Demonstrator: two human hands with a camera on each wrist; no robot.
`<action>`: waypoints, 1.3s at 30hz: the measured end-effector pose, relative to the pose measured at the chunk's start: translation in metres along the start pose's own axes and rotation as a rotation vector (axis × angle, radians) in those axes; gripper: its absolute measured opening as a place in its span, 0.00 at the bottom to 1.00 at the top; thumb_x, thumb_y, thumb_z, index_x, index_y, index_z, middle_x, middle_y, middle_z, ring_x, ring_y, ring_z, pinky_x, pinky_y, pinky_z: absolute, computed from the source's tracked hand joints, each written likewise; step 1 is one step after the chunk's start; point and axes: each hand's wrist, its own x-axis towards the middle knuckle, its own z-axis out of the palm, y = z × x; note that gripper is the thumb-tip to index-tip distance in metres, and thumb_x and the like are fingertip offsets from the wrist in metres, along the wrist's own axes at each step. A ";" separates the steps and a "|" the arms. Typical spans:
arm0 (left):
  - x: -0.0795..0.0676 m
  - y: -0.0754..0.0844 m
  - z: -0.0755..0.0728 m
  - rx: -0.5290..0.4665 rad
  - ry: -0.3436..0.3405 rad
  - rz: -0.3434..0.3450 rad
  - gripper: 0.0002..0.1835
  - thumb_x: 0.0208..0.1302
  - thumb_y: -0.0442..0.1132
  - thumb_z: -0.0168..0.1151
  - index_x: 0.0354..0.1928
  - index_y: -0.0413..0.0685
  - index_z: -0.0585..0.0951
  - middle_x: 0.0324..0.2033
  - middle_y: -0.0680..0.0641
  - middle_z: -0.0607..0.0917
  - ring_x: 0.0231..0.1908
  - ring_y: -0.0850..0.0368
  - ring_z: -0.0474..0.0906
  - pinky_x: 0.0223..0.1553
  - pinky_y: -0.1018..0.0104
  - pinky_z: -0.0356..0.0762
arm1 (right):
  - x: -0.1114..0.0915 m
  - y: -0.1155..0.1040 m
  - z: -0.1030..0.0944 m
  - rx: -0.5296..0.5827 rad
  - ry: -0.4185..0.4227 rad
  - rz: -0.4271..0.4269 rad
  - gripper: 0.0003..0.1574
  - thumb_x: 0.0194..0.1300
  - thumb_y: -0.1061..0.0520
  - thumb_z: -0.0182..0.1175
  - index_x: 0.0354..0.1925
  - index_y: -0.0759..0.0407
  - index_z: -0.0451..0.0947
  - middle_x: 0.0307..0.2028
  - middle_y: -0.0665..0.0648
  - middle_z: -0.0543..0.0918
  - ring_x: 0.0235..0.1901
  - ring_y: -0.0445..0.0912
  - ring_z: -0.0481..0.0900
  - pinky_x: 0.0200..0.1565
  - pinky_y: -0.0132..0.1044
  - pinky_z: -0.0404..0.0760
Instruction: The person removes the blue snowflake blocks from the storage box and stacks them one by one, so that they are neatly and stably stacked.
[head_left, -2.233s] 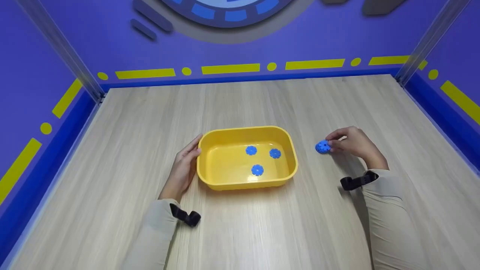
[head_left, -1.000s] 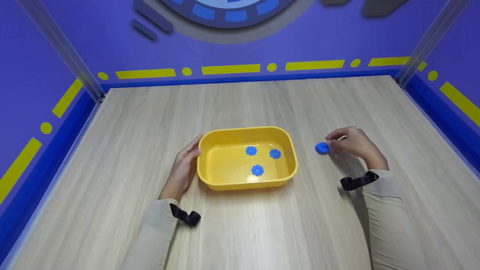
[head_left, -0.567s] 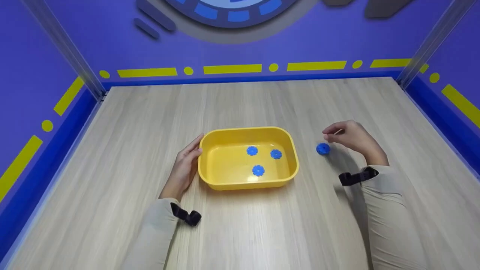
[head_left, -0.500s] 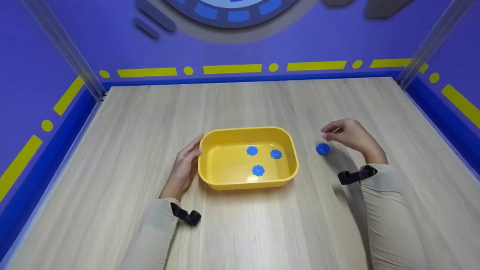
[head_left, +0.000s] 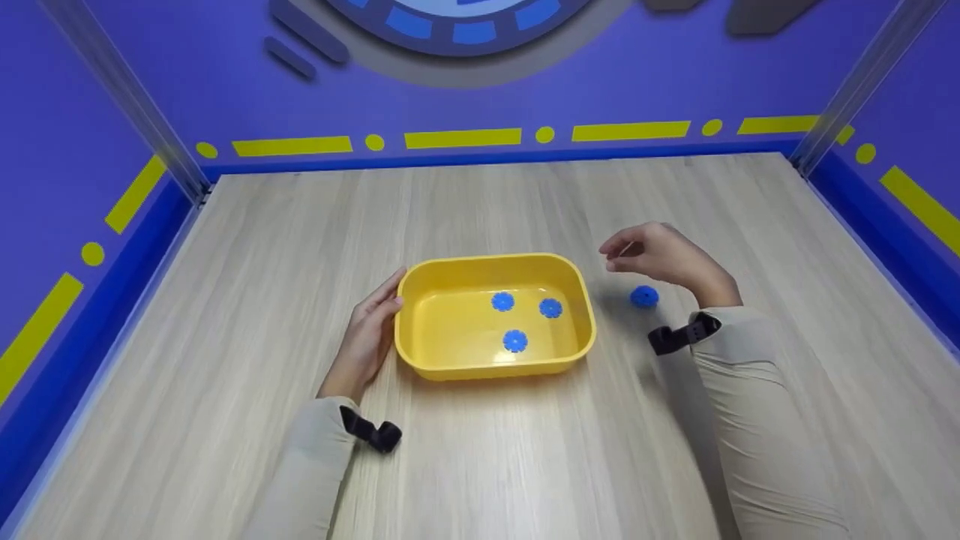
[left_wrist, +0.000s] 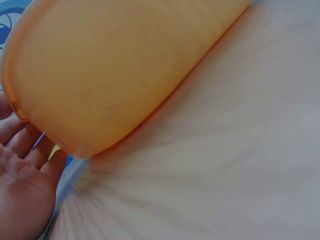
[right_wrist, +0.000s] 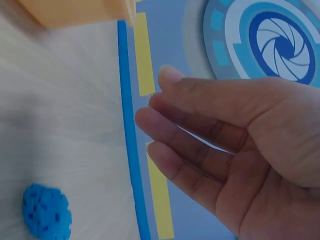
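Observation:
My left hand (head_left: 366, 330) grips the left end of a yellow plastic basin (head_left: 450, 322), its thumb at the rim; in the left wrist view its fingers lie against the basin's outer wall. Inside, toward the right, three blue notched interlocking discs (head_left: 515, 340) lie flat and apart. To the basin's right a small stack of similar blue discs (head_left: 643, 296) rests on the table, seen at lower left in the right wrist view. Above and left of that stack hovers my right hand (head_left: 667, 255), fingers loosely bent, thumb apart from them, nothing held.
A light wood table (head_left: 525, 450) carries everything. Purple-blue panels (head_left: 480, 105) with yellow dashes close off the back and both sides. A black strap with a small camera (head_left: 682, 335) sits on each wrist, over beige sleeves.
My right hand first held the blue stack, then let go of it and rose up and leftward toward the basin. The left hand, basin and discs inside stay in place.

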 end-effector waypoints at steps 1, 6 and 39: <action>0.000 0.000 0.000 -0.002 -0.001 0.000 0.29 0.69 0.31 0.46 0.72 0.40 0.60 0.73 0.45 0.59 0.72 0.54 0.55 0.71 0.63 0.57 | 0.002 -0.004 0.001 -0.002 -0.008 -0.007 0.15 0.64 0.59 0.62 0.49 0.61 0.82 0.44 0.61 0.85 0.43 0.52 0.82 0.51 0.49 0.82; 0.000 0.000 0.000 -0.003 0.003 -0.001 0.28 0.69 0.31 0.47 0.72 0.41 0.61 0.73 0.45 0.59 0.72 0.54 0.56 0.71 0.62 0.58 | 0.013 -0.026 0.006 -0.030 -0.045 -0.030 0.16 0.63 0.60 0.63 0.50 0.58 0.82 0.44 0.58 0.85 0.43 0.51 0.82 0.50 0.48 0.83; -0.001 0.000 -0.001 0.039 0.013 -0.007 0.28 0.70 0.33 0.48 0.72 0.44 0.62 0.73 0.48 0.60 0.72 0.55 0.57 0.70 0.62 0.60 | 0.063 -0.097 0.065 -0.189 -0.354 -0.097 0.22 0.60 0.62 0.65 0.55 0.57 0.80 0.51 0.56 0.84 0.49 0.49 0.81 0.56 0.43 0.80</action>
